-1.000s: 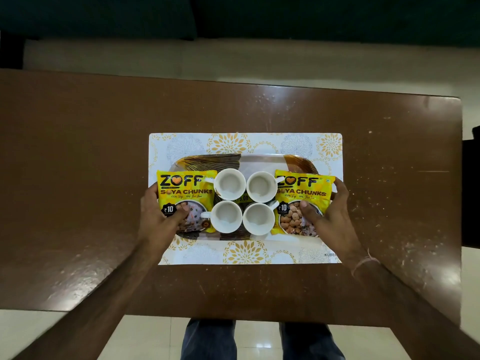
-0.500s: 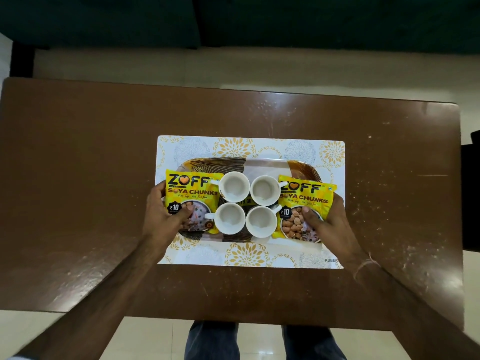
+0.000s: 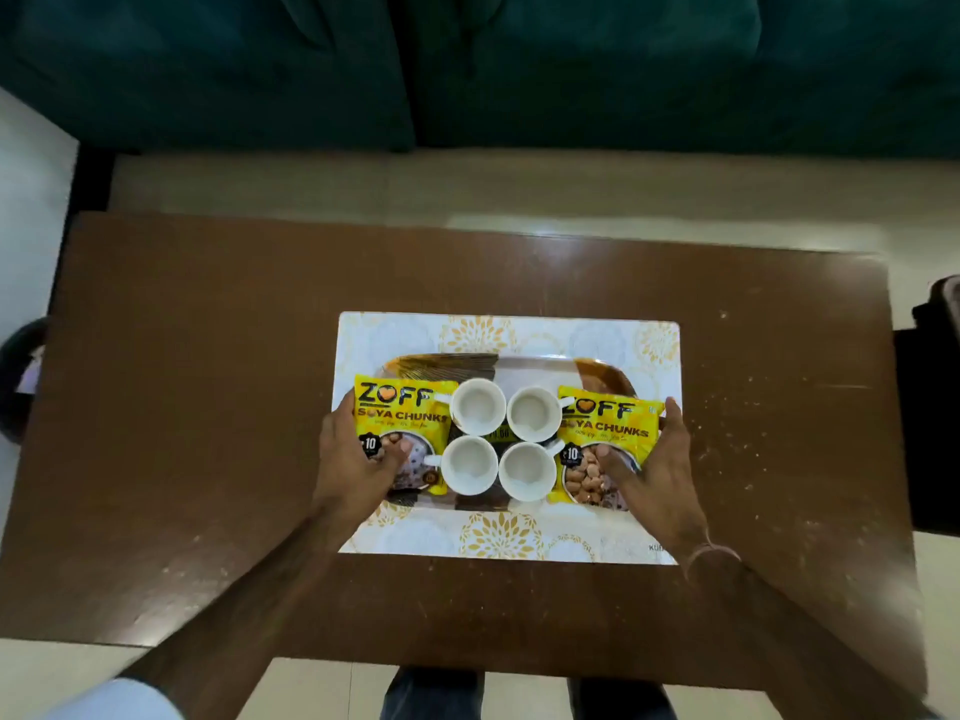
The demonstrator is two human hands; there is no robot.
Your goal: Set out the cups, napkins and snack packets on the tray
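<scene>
Head view. A brown table (image 3: 208, 407) carries a patterned placemat (image 3: 519, 532) near the middle of its near edge, and on the mat sits an oblong tray (image 3: 530, 363). 4 white cups (image 3: 501, 443) stand in a tight 2-by-2 block at the tray's centre, all upright and empty, rims close to touching. A yellow snack packet lies flat at each end of the tray: the left packet (image 3: 402, 413) touches the handles of the 2 left cups, the right packet (image 3: 610, 423) sits just beside the 2 right cups and overhangs the tray's right end.

The left hand (image 3: 358, 459) grips the left end of the tray, thumb pressed on the lower part of the left packet, fingers curled round the outer edge. The right hand (image 3: 652, 470) does the same at the right end, thumb on the packet, fingers spread along its outer side. Whether the fingers reach under the tray rim cannot be told.

No napkins can be seen; something printed lies under the cups, too hidden to identify.

Assessment: cups and packets are placed, and the step in hand appears to be squaring up or taking hold of the loaded tray. Any lift calls for both ends to rise level, since the cups stand loose and the packets are pinned only by the thumbs. Napkins remain to be confirmed.
</scene>
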